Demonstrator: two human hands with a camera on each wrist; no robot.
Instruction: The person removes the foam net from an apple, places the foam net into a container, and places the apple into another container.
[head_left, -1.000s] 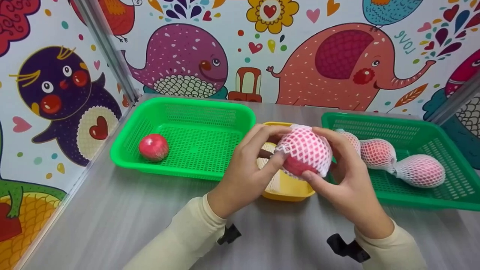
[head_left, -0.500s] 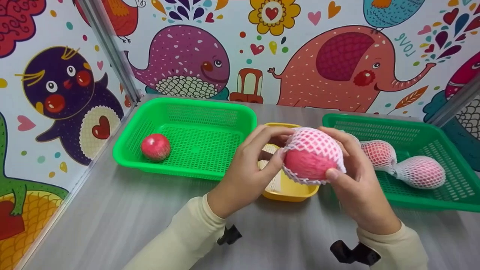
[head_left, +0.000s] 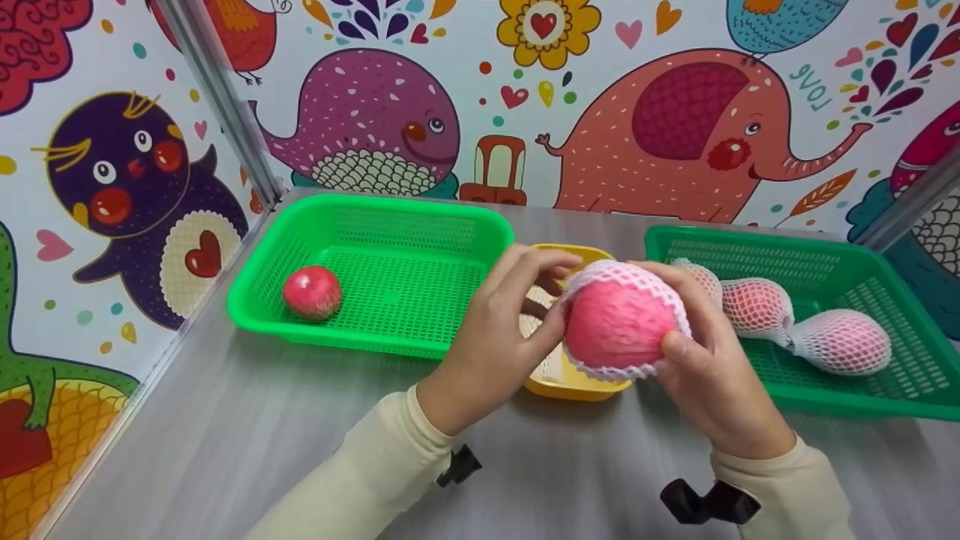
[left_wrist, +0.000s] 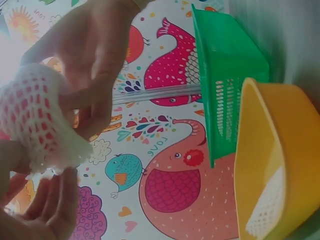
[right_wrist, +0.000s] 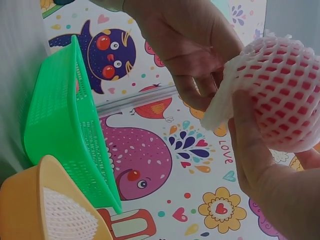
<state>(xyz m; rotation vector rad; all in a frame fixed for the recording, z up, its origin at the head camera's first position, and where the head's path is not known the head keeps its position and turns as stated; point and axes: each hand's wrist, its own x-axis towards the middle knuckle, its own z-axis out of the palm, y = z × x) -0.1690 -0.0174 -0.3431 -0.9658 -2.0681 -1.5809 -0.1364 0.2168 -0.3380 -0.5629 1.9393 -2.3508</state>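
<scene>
A red apple (head_left: 619, 326), partly inside a white foam net sleeve (right_wrist: 285, 92), is held up between both hands above the yellow container. Its bare side faces the head camera, and the net's rim circles it. My right hand (head_left: 716, 375) grips the apple from the right through the net, thumb on its front. On the other side, my left hand (head_left: 495, 330) has its thumb and curled fingers at the net's left edge; part of that contact is hidden. The wrist views show the net covering the far side, its loose end hanging out beyond the fruit.
A bright green basket (head_left: 360, 341) at left has one bare apple (head_left: 312, 292). In the dark green basket (head_left: 840, 255) at right lie several net-covered apples (head_left: 841, 342). Between them stands the yellow container (head_left: 577, 388) with a white foam net (left_wrist: 267, 205) inside.
The foam net has slid back off the apple's front, baring much more red skin. Apple and right hand have shifted slightly right; the left hand has stayed nearly in place.
</scene>
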